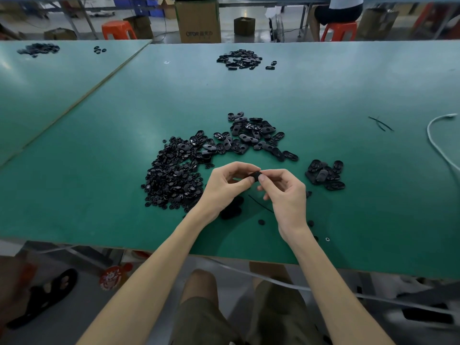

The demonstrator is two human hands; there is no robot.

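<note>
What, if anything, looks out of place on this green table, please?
A few loose black discs lie near the table's front edge, apart from the piles, and thin black strips lie alone at the right. Nothing looks damaged.

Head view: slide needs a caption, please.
The left hand and right hand pinch one black part above a green table strewn with parts.

We note a factory assembly floor, long green-topped workbenches (323, 90) butted together, heaps of small black plastic parts (171, 175) spread across them, cardboard cartons (198, 21) on a concrete floor (229, 37), orange plastic stools (118, 29), blue bins (153, 6) at the back, another worker (341, 8) seated beyond.
</note>
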